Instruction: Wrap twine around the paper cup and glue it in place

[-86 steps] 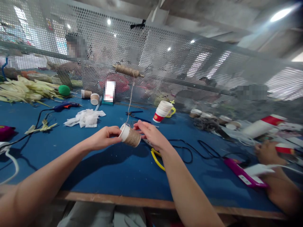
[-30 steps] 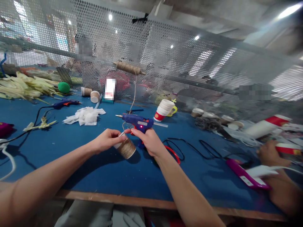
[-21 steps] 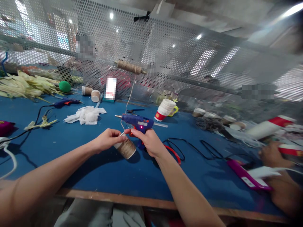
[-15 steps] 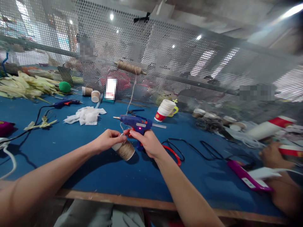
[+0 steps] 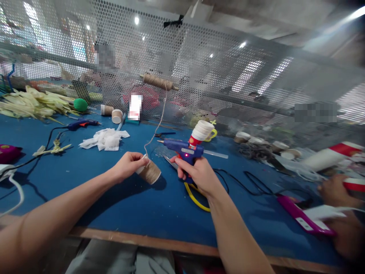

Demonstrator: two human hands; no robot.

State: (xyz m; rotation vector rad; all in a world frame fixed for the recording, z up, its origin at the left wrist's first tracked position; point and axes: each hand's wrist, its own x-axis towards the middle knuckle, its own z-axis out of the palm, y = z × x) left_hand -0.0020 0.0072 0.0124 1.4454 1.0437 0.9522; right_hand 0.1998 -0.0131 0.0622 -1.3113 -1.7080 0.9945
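Observation:
My left hand is closed on a small paper cup wrapped in brown twine, tilted above the table. A loose strand of twine runs from the cup's rim up to a spool on the mesh. Held in my right hand is a blue glue gun with a lit red light. Its nozzle points left, apart from the cup, and a clear glue stick sticks out behind. A yellow looped handle and a silvery blade show below and beside my right hand, probably scissors, partly hidden.
Stacked paper cups stand behind the glue gun. White cloth, another glue gun and pale husks lie left. A purple power strip and a co-worker's hand are at right. Perforated mesh rises behind.
My right hand has moved right with the glue gun, away from the cup. The cup stays in my left hand, and the twine now hangs in a wider curve. The silvery blade has come into sight.

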